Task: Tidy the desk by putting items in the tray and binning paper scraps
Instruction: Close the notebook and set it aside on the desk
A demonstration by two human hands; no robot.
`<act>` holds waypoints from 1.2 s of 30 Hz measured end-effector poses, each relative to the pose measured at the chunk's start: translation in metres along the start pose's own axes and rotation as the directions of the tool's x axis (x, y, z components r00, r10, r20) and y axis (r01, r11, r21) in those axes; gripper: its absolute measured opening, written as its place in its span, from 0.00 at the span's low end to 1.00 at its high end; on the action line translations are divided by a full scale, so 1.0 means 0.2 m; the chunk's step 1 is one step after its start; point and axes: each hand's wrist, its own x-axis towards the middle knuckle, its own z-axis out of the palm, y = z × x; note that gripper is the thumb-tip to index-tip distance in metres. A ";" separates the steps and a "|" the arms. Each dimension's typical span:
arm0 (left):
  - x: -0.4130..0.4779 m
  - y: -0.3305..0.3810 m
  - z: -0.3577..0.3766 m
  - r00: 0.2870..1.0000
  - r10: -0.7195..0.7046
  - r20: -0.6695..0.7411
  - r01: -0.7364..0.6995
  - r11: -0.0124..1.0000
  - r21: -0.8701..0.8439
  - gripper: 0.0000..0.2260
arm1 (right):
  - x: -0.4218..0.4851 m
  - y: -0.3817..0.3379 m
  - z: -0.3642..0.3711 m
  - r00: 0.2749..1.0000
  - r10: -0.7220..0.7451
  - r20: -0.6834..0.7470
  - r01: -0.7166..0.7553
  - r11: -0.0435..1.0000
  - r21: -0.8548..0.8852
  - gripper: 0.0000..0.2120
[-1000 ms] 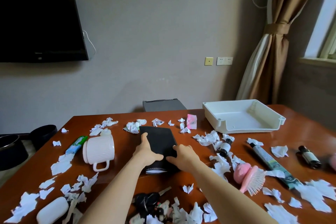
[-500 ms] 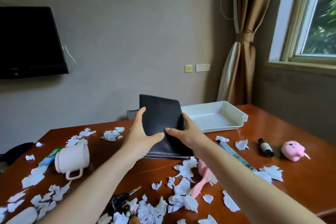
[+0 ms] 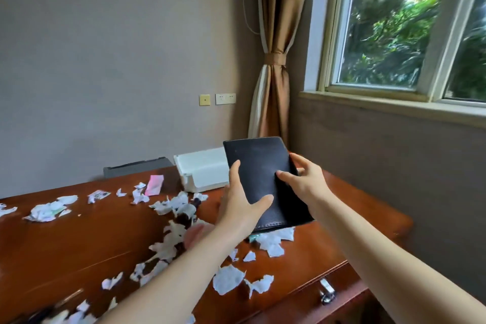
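Note:
A black notebook (image 3: pixel 259 168) is held up off the desk, tilted, between both hands. My left hand (image 3: pixel 240 202) grips its left edge with the thumb across the cover. My right hand (image 3: pixel 305 183) holds the right edge, fingers spread on the cover. The white tray (image 3: pixel 202 173) stands at the back of the desk, just behind and left of the notebook, which hides the tray's right part. Several white paper scraps (image 3: pixel 228 279) lie scattered over the wooden desk (image 3: pixel 79 239).
A pink packet (image 3: pixel 155 184) lies near the tray's left. A dark bottle (image 3: pixel 188 214) stands blurred among scraps. A grey chair back (image 3: pixel 136 166) shows behind the desk. The desk's right edge has a drawer handle (image 3: pixel 326 290). Window and curtain are on the right.
The notebook was lifted off the desk with both hands and carried right toward the tray. The view has swung right, so the cup and television have left the frame.

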 end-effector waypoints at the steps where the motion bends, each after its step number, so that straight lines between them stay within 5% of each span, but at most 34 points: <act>1: 0.02 0.02 0.08 1.000 0.003 0.030 -0.003 1.000 0.012 0.39 | 0.02 0.03 -0.07 1.000 0.007 -0.030 -0.008 1.000 -0.014 0.26; 8: 0.20 0.11 0.51 0.955 0.127 0.269 -0.183 0.963 0.197 0.34 | 0.22 0.30 -0.48 0.970 0.117 -0.213 -0.129 0.991 -0.041 0.26; 13: 0.32 0.14 0.74 0.885 0.207 0.417 -0.403 0.790 0.463 0.33 | 0.35 0.50 -0.67 0.948 0.197 -0.252 -0.229 0.968 -0.105 0.23; 23: 0.43 0.11 1.10 0.720 0.132 0.681 -0.604 0.603 0.522 0.32 | 0.56 0.85 -0.83 0.909 0.347 -0.231 -0.397 0.890 -0.225 0.19; 26: 0.48 0.10 1.14 0.729 0.081 0.680 -0.603 0.548 0.580 0.33 | 0.61 0.90 -0.82 0.926 0.324 -0.194 -0.374 0.859 -0.351 0.12; 29: 0.53 0.10 1.17 0.769 0.063 0.636 -0.598 0.422 0.681 0.35 | 0.67 0.91 -0.76 0.957 0.261 -0.127 -0.288 0.800 -0.527 0.16; 36: 0.68 0.05 1.12 0.817 -0.097 0.569 -0.495 0.389 0.777 0.42 | 0.65 0.91 -0.64 0.995 0.063 -0.082 -0.102 0.499 -0.861 0.20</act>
